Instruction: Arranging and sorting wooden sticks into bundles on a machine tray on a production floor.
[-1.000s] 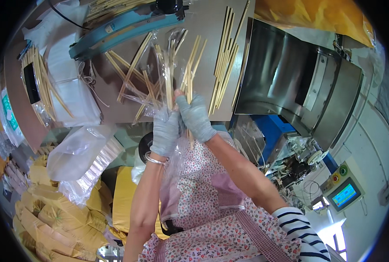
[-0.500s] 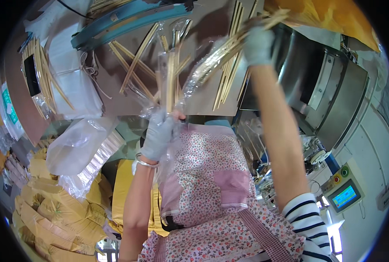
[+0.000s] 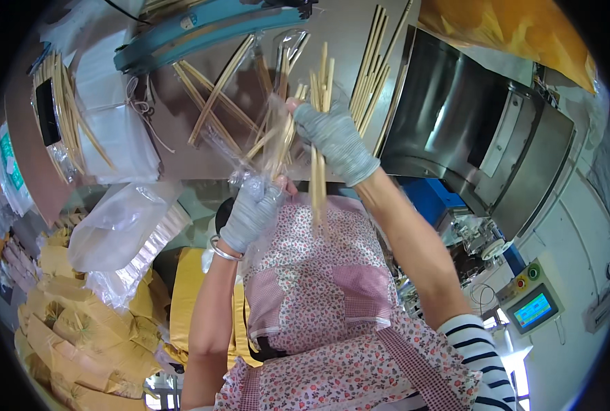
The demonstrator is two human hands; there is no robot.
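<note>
Just one view here, a fisheye head cam looking steeply down over the floral apron, close in on both gloved hands. The worktable runs across 12 o'clock, the steel machine bends off toward 2 o'clock.

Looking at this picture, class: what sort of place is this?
Probably a small packing workshop. A gloved right hand holds wooden sticks beside a clear bag, with a steel machine and yellow sacks nearby.
</note>
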